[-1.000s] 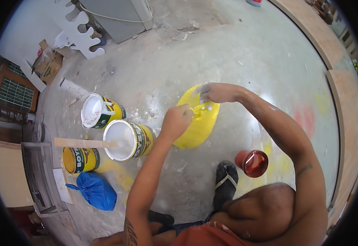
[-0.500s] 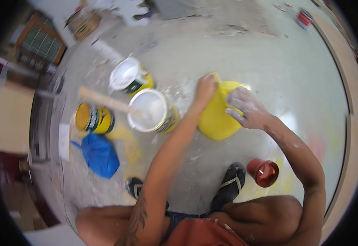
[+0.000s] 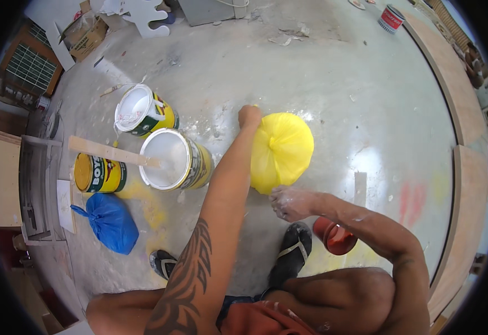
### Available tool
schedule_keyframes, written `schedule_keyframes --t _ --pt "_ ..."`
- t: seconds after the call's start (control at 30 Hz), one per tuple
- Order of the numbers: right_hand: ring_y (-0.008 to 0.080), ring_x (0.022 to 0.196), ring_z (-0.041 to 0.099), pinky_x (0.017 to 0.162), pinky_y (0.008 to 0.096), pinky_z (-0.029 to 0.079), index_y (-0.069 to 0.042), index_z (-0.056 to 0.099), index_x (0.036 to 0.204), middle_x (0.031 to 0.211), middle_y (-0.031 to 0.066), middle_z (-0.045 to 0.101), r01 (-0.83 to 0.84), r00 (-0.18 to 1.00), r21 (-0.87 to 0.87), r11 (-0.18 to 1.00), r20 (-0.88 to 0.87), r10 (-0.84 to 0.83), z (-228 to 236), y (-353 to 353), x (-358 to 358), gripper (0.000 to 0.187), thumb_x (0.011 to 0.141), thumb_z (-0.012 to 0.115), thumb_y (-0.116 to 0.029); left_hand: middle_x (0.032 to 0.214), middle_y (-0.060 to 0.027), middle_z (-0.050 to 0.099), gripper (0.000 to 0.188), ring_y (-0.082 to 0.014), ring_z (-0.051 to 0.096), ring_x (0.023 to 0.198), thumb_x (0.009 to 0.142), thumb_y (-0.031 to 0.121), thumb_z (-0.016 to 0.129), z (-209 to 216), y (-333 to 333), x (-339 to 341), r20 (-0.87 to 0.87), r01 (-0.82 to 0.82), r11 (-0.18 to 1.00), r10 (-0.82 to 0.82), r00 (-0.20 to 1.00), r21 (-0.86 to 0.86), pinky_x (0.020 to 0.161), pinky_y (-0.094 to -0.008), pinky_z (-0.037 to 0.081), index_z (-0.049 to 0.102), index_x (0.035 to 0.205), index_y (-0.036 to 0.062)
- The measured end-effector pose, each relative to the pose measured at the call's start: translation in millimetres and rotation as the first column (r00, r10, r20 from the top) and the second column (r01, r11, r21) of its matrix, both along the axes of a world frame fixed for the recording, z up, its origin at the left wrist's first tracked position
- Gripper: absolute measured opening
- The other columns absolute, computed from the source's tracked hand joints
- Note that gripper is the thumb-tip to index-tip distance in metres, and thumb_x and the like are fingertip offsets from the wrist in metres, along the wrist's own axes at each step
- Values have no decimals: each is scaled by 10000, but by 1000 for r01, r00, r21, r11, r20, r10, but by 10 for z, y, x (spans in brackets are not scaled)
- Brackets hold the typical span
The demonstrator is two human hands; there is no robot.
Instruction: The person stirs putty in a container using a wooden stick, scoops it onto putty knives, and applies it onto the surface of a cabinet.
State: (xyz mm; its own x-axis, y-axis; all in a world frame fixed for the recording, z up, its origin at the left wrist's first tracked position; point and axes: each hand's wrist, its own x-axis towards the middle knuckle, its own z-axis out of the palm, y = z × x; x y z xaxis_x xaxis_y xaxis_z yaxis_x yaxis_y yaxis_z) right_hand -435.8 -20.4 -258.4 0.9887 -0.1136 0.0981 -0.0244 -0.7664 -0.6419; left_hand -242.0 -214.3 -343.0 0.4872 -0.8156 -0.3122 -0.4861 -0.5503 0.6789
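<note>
A puffed yellow plastic bag [image 3: 288, 139] sits on the floor in front of me, gathered to a tight pucker on its top, with creases running out from it. My left hand [image 3: 249, 115] is closed at the bag's far left side, and a bit of yellow plastic shows at its fingers. At the near edge, my right hand [image 3: 290, 204], dusted white, is curled closed against the bag's plastic. My left forearm covers part of the bag's left side. Whatever is inside the bag is hidden.
Left of the bag stand an open bucket of white material [image 3: 168, 156] with a wooden stick [image 3: 101, 149], another white-topped bucket [image 3: 135, 109], a yellow-lidded can [image 3: 107, 173] and a tied blue bag [image 3: 113, 223]. A reddish-brown pot [image 3: 333, 237] is by my right foot; a red can [image 3: 391, 19] stands far right.
My hands have moved apart, the left away from me and the right toward me. The loose top of the yellow bag is now drawn in and the bag looks rounder. The view has shifted.
</note>
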Motion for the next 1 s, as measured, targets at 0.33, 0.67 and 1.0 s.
schedule_keyframes --t 0.33,0.67,1.0 --pt "334 980 552 875 427 460 -22 625 864 939 143 600 112 986 196 974 101 -134 178 46 -46 94 852 607 -113 893 -212 695 423 -365 660 877 957 350 527 6 457 76 -253 44 968 -108 961 -248 778 -419 507 677 979 -45" --pt "302 1180 518 997 395 452 -106 465 1373 1278 152 512 575 563 792 205 -201 -802 534 -816 274 528 862 559 -13 1171 -133 599 251 -240 562 1105 984 198 455 626 1683 -96 -435 226 674 -660 612 -704 1038 -369 381 556 1145 33" --pt "394 1338 362 1113 490 314 -154 498 1373 1427 172 412 429 848 -244 870 -224 -481 212 -745 -228 727 693 720 -22 1157 -162 617 366 -278 526 1196 807 220 656 744 2172 116 558 946 41 -799 224 -320 1174 -502 214 646 1138 66"
